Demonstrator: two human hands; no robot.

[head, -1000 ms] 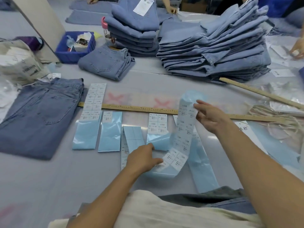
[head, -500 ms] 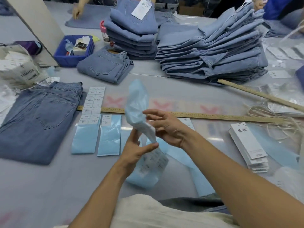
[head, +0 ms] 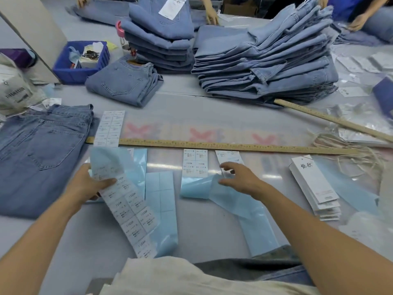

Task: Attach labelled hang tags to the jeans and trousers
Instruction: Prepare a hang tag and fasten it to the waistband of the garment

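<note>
My left hand [head: 89,184] grips a long strip of white printed stickers [head: 129,211] on pale blue backing, which trails toward me. My right hand [head: 240,179] hovers with spread fingers over a curled blue backing strip [head: 197,188], just below two short sticker sheets [head: 195,163]. A stack of white hang tags [head: 314,186] lies to the right of that hand. Dark jeans [head: 40,154] lie flat at the left. Folded light-blue jeans [head: 265,60] are piled at the back.
A long wooden ruler [head: 223,145] crosses the table beyond the stickers; a second ruler [head: 331,118] slants at the right. Loose strings [head: 348,154] lie by the tags. A blue bin [head: 83,60] stands back left. Other people's hands [head: 210,17] work at the far edge.
My left hand carried the sticker strip from the middle to the left. My right hand let go of it and moved right, over the curled blue backing.
</note>
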